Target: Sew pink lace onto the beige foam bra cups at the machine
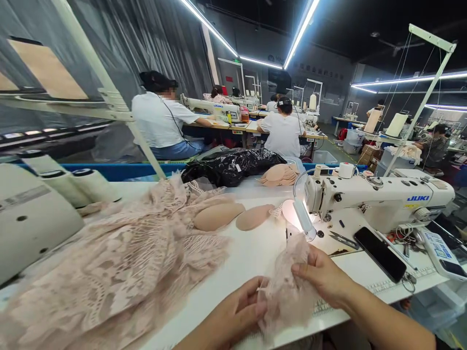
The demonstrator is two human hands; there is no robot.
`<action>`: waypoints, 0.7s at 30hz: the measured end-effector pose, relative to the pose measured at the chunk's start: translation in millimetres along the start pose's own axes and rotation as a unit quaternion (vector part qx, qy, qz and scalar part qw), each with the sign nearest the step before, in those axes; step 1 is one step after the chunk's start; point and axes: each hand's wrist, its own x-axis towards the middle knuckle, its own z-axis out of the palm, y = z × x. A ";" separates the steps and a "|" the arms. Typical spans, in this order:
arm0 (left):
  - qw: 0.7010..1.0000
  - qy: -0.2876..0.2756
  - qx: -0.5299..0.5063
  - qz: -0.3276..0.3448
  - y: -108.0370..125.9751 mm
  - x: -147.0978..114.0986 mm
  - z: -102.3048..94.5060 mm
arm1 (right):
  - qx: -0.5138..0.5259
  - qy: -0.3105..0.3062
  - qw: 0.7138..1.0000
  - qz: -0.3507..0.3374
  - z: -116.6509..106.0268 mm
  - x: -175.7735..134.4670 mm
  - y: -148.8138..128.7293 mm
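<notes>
Sheer pink cloth (286,291) was bunched up between two hands, over the near side of the white table (244,253). Far to the left lay a big heap of lace (120,262). Next came two oval pads (219,216), side by side. Then came the left hand (242,311), its thumb and fingers pinching the cloth's left side. The cloth's long way ran from near the person up toward the small lamp (303,218); I could not tell if its far end touched the lamp. The right hand (324,277) pinched the cloth's right side, higher up, so it was nearer the sewing machine (375,197).
</notes>
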 end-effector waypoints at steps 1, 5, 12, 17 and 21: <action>1.000 0.002 0.008 0.007 2.1 3.0 1.7 | -0.023 -0.028 0.999 0.004 0.9 0.7 -3.0; 0.997 0.043 0.046 0.043 13.9 20.4 6.0 | -0.056 -0.088 0.994 0.022 -1.8 1.1 -7.1; 0.988 0.118 0.030 0.097 8.9 39.0 5.7 | -0.093 0.047 0.995 0.007 -25.3 2.3 8.7; 0.988 0.114 -0.044 0.090 3.3 38.4 9.9 | -0.196 0.121 0.972 -0.042 -25.6 4.8 13.4; 0.987 0.126 -0.019 0.098 -4.5 32.6 7.9 | -0.203 0.136 0.966 -0.081 -19.9 6.8 11.1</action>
